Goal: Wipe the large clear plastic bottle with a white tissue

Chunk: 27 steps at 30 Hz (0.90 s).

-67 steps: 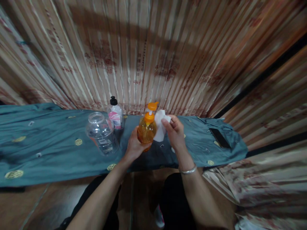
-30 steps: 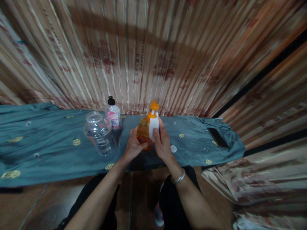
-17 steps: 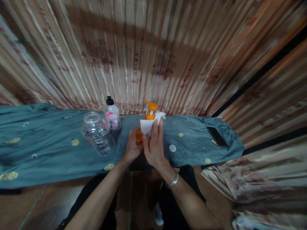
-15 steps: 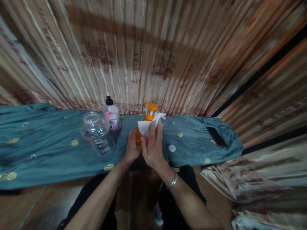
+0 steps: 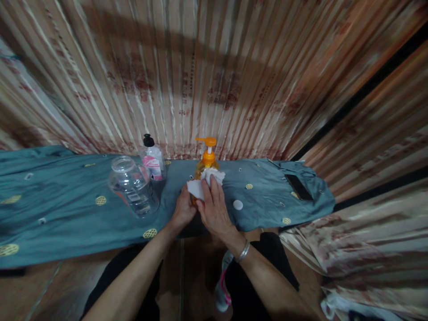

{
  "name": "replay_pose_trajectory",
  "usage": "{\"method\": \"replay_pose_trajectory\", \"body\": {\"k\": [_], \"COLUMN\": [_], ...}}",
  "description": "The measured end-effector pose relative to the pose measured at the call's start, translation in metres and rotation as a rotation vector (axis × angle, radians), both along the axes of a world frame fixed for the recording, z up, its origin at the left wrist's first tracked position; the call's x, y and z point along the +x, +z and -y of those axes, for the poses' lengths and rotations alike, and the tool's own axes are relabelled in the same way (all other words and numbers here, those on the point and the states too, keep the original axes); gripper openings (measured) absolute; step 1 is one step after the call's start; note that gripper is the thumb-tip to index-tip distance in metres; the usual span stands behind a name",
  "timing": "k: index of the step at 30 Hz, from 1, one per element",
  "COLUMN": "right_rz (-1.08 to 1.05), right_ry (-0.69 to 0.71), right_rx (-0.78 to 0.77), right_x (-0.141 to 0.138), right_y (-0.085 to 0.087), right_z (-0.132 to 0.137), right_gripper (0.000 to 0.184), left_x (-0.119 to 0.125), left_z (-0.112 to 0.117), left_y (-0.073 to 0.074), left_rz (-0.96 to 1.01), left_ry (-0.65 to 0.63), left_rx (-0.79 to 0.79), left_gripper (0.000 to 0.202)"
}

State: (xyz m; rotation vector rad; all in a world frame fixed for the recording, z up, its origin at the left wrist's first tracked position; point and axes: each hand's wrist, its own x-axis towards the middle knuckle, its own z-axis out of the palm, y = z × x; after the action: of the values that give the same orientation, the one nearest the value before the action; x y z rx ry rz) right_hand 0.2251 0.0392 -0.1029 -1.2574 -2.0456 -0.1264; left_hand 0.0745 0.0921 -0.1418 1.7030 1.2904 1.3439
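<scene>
A pump bottle (image 5: 209,157) of amber, see-through plastic with an orange pump head stands between my hands, its spout pointing left. My left hand (image 5: 183,207) is wrapped round its lower left side. Pressed against the bottle's front is a crumpled white tissue (image 5: 197,188), with the fingers of my right hand (image 5: 214,205) closed over it. The tissue and my hands hide most of the bottle's lower part. To the left are a clear wide-mouthed jar (image 5: 133,187) without a lid and a clear squeeze bottle (image 5: 154,162) with a black cap and pink label.
A teal patterned cloth (image 5: 73,196) covers the narrow table. Right of my hands lies a white round lid (image 5: 237,204), and farther right a dark phone (image 5: 298,187). A pleated curtain (image 5: 174,80) hangs close behind the table.
My right hand and the tissue have slid down the bottle's front, baring its shoulder. The pump head's spout has turned slightly. My left hand keeps its hold.
</scene>
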Motion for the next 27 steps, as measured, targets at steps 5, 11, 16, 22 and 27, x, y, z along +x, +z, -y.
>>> {"method": "replay_pose_trajectory", "body": {"k": [5, 11, 16, 22, 27], "right_rz": [-0.232, -0.795, -1.031, -1.257, -1.344], "right_ry": [-0.018, 0.027, 0.006, 0.055, 0.212], "right_rx": [0.019, -0.359, -0.552, -0.465, -0.612], "right_x": [0.015, 0.014, 0.014, 0.034, 0.041], "right_y": [0.022, 0.007, -0.006, 0.038, 0.066], "right_z": [-0.018, -0.030, -0.027, -0.049, -0.090], "right_gripper": [0.079, 0.095, 0.100, 0.079, 0.066], "left_x": [0.003, 0.000, -0.004, -0.004, -0.003], "left_z": [0.004, 0.003, 0.000, -0.010, -0.016], "left_y": [-0.002, -0.007, -0.013, -0.008, -0.013], "left_rz": [-0.032, -0.013, 0.015, 0.042, 0.064], "left_ry": [-0.038, -0.064, -0.092, -0.182, -0.226], "left_rx": [0.024, 0.027, 0.015, 0.015, -0.031], "left_gripper": [0.067, 0.076, 0.079, 0.074, 0.083]}}
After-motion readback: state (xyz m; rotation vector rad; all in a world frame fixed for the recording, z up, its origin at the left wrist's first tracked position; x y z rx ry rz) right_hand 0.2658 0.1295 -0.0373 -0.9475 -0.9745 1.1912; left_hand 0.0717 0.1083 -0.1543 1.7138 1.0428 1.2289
